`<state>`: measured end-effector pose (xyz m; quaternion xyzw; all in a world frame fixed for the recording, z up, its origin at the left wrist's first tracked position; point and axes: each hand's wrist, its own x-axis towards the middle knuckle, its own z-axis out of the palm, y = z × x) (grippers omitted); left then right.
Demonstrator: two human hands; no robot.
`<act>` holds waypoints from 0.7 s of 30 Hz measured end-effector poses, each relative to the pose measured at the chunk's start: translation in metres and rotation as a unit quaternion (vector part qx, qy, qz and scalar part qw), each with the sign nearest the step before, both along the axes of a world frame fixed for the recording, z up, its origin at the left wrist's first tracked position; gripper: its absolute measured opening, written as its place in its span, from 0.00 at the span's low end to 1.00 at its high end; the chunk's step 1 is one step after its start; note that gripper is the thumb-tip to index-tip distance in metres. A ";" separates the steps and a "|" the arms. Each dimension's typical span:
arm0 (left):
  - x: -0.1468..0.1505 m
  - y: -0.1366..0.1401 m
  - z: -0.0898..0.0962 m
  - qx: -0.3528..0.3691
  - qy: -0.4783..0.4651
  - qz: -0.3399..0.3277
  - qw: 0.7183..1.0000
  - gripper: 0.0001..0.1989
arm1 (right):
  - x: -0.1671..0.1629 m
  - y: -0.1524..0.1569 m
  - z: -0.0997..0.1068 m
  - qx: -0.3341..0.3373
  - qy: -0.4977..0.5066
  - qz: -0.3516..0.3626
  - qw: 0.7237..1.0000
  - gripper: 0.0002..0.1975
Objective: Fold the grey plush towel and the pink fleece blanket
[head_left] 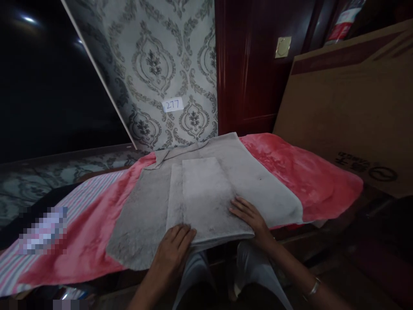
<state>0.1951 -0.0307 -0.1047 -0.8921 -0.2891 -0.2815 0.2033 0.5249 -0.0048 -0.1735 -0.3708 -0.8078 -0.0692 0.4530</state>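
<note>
On a pink blanket [284, 168], a grey cloth [206, 189] lies under the left hand [176, 241], fingers together, whether gripping I cannot tell, and the flat, slightly spread right hand [251, 217], beyond which a label [173, 104] reads "277".

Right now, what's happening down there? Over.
Left fingers at near edge of gray cloth; right fingers on its folded section. Cloth over pink blanket. Cardboard at far right, off the cloth.

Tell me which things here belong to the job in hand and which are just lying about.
Probably in the job:
Grey cloth, layered, touched by the left hand and right hand
Pink blanket beneath it

Apparently just around:
Cardboard box
Bottle, upper right
Label reading 277
</note>
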 end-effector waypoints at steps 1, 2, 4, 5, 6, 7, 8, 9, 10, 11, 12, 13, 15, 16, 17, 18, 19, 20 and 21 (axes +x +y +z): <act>-0.003 -0.001 0.000 -0.006 0.006 -0.001 1.000 0.19 | 0.001 0.000 0.001 -0.003 -0.002 0.010 1.000 0.24; -0.006 -0.002 0.000 -0.011 0.011 -0.002 1.000 0.20 | 0.002 0.001 0.001 -0.007 -0.001 0.018 1.000 0.24; -0.015 -0.003 -0.004 -0.020 0.023 0.003 1.000 0.25 | 0.003 0.001 0.003 -0.009 0.006 0.024 1.000 0.25; -0.021 -0.003 -0.007 -0.027 0.028 0.010 0.999 0.29 | 0.003 0.001 0.004 -0.010 0.012 0.023 1.000 0.25; -0.027 -0.003 -0.010 -0.036 0.033 0.017 0.999 0.34 | 0.003 0.001 0.005 -0.010 0.018 0.022 1.000 0.25; -0.034 -0.001 -0.013 -0.048 0.036 0.023 0.998 0.38 | 0.003 0.002 0.007 -0.011 0.023 0.021 0.999 0.25; -0.040 0.001 -0.016 -0.062 0.040 0.028 0.997 0.43 | 0.003 0.003 0.009 -0.013 0.026 0.022 0.999 0.24; -0.046 0.003 -0.017 -0.076 0.042 0.032 0.996 0.46 | 0.003 0.005 0.012 -0.017 0.027 0.025 0.999 0.24; -0.050 0.007 -0.017 -0.089 0.043 0.037 0.994 0.49 | 0.004 0.006 0.014 -0.023 0.027 0.031 0.999 0.23; -0.054 0.011 -0.016 -0.098 0.044 0.044 0.993 0.51 | 0.004 0.008 0.017 -0.029 0.027 0.039 0.998 0.23; -0.056 0.015 -0.013 -0.106 0.047 0.050 0.992 0.52 | 0.005 0.010 0.020 -0.035 0.028 0.049 0.998 0.23; -0.057 0.021 -0.010 -0.115 0.053 0.055 0.990 0.53 | 0.006 0.011 0.023 -0.041 0.029 0.059 0.997 0.23; -0.057 0.033 -0.001 -0.140 0.072 0.052 0.986 0.50 | 0.007 0.013 0.027 -0.053 0.038 0.070 0.995 0.22; -0.056 0.039 0.002 -0.156 0.083 0.041 0.983 0.47 | 0.008 0.013 0.029 -0.059 0.042 0.073 0.995 0.22; -0.054 0.046 0.005 -0.172 0.093 0.029 0.980 0.44 | 0.009 0.013 0.030 -0.066 0.046 0.074 0.994 0.22; -0.052 0.052 0.007 -0.188 0.098 0.017 0.977 0.40 | 0.009 0.013 0.030 -0.074 0.047 0.075 0.993 0.23; -0.050 0.057 0.008 -0.201 0.101 0.007 0.974 0.38 | 0.009 0.013 0.030 -0.082 0.048 0.075 0.993 0.23; -0.048 0.062 0.008 -0.214 0.105 -0.002 0.971 0.36 | 0.009 0.013 0.030 -0.089 0.049 0.074 0.992 0.23; -0.047 0.066 0.008 -0.225 0.108 -0.012 0.968 0.34 | 0.009 0.013 0.029 -0.094 0.050 0.073 0.992 0.23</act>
